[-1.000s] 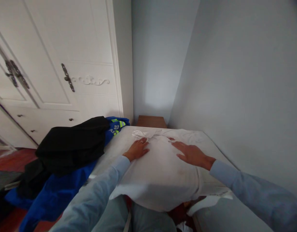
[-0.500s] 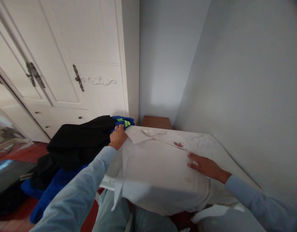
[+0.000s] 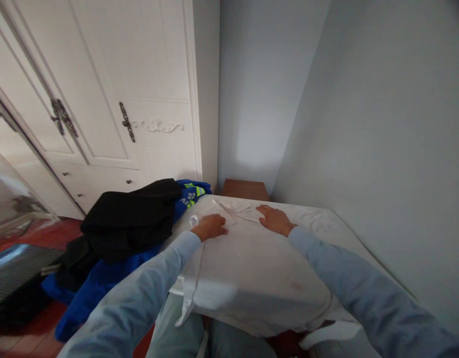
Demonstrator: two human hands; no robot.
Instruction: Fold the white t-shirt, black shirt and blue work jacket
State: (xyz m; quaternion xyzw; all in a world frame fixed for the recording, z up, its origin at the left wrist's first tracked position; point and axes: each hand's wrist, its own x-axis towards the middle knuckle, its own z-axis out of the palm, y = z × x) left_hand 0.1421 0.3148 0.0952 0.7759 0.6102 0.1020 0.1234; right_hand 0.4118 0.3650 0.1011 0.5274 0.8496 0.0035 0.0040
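A white cloth with long ties, which looks like an apron (image 3: pixel 247 263), lies spread over a white-covered surface and hangs over its front edge. Its far edge is folded and creased. My left hand (image 3: pixel 210 227) rests on the upper left part of it, fingers slightly bent and apart, pointing right. Beside its wrist lies a small white loop (image 3: pixel 193 220). My right hand (image 3: pixel 274 219) touches the creased far edge, palm down, fingers spread toward the left. One white tie (image 3: pixel 192 293) hangs at the front left, another strip (image 3: pixel 329 333) at the front right.
Black clothing (image 3: pixel 130 214) and blue garments (image 3: pixel 98 283) are heaped at the left. A white wardrobe (image 3: pixel 162 74) stands behind them, a brown wooden piece (image 3: pixel 245 188) in the corner. A grey wall (image 3: pixel 393 149) borders the right side. A dark ridged case (image 3: pixel 24 273) lies on the floor.
My left hand has let go of the cloth's left corner and moved right. My right hand has moved up and left to the far edge. The red print no longer shows.
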